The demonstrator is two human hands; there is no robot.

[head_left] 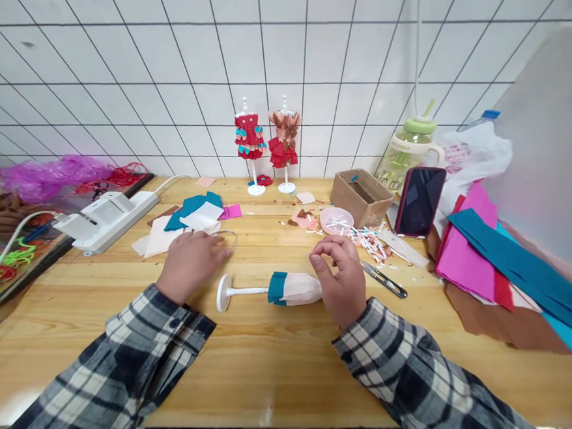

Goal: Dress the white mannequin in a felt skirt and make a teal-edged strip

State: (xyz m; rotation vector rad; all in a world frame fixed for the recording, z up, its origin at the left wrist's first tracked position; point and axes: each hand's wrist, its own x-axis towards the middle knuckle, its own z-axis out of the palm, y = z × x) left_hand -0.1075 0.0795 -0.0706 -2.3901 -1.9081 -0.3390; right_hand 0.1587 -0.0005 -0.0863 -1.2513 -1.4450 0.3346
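my left hand (pixel 192 263): blurry, can't tell fingers, by thin silvery ring (pixel 236 240) | my right hand (pixel 343 280): fingers curled, can't tell if pinching, at teal-and-white paper-dressed mini mannequin's (pixel 295 289) right end

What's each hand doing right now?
Left hand: blurred, beside a thin loop; grip cannot be told.
Right hand: fingers curled, by the lying dress form; whether it pinches anything cannot be told.

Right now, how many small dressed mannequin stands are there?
3 white plastic ones: one in red with blue bows and one in ruffled brown and red, upright near the white tiled wall; one in teal and white, lying between the left hand and right hand.
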